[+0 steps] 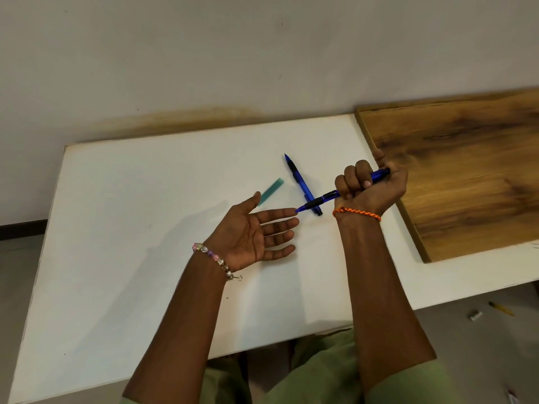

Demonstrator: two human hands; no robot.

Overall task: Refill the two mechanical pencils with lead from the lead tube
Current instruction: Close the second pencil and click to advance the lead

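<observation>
My right hand [368, 185] grips a blue mechanical pencil [323, 199] in a fist, thumb on its rear end. The pencil's tip points left and touches the index fingertip of my left hand [256, 234]. That hand lies palm up on the white table [145, 228], fingers straight. A second blue mechanical pencil [300, 182] lies on the table behind, tip pointing away from me. The green lead tube [271, 191] lies just left of it, near my left thumb.
A brown wooden board [466, 170] covers the table's right part, right beside my right hand. A white wall rises behind the table. On the floor at the lower right lie a yellow pencil [501, 309] and a small white object [476, 316].
</observation>
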